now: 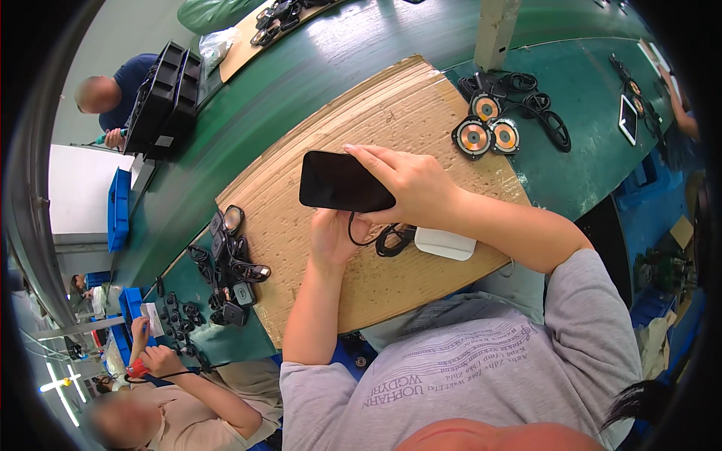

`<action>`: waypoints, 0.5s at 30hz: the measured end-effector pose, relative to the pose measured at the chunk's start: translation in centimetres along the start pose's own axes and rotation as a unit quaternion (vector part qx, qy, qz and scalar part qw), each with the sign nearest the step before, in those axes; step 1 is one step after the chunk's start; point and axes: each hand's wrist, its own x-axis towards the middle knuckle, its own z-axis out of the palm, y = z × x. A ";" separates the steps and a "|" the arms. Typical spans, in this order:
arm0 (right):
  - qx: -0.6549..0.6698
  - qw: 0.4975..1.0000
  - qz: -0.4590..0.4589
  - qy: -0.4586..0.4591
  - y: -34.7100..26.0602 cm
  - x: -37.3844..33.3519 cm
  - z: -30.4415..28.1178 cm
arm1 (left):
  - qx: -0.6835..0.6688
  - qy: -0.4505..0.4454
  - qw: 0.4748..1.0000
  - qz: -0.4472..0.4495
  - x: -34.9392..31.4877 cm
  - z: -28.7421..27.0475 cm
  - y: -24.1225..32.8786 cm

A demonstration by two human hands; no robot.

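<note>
A black smartphone [342,181], its dark screen facing up, is tilted above the cardboard sheet. My right hand [410,184] grips it by its right end, fingers along the top edge and thumb below. Under its lower edge is my left hand [335,234], closed, with most of its fingers hidden by the phone. A thin black cable [353,231] comes out beside that hand and curves down to a small coil [392,240] on the cardboard. Touching or close to the coil is a white, flat, rounded block [445,243], below my right forearm.
The cardboard [406,282] covers the green bench. Round discs with copper coils [474,137] and black cables lie at its right. Several black cabled chargers [229,263] heap at its left. Another phone [628,119] lies far right. Co-workers sit left and right; one stands behind black crates [162,101].
</note>
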 end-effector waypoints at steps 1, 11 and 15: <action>-0.002 1.000 0.000 0.001 0.0 0.0 0.0 | -0.002 -0.002 1.000 -0.001 0.0 0.0 0.0; -0.007 1.000 0.005 -0.007 0.1 -0.2 0.3 | -0.014 -0.020 1.000 -0.003 0.0 -0.1 0.0; -0.019 1.000 0.009 -0.004 0.1 -0.2 0.4 | -0.031 -0.025 0.999 -0.005 0.0 0.1 -0.1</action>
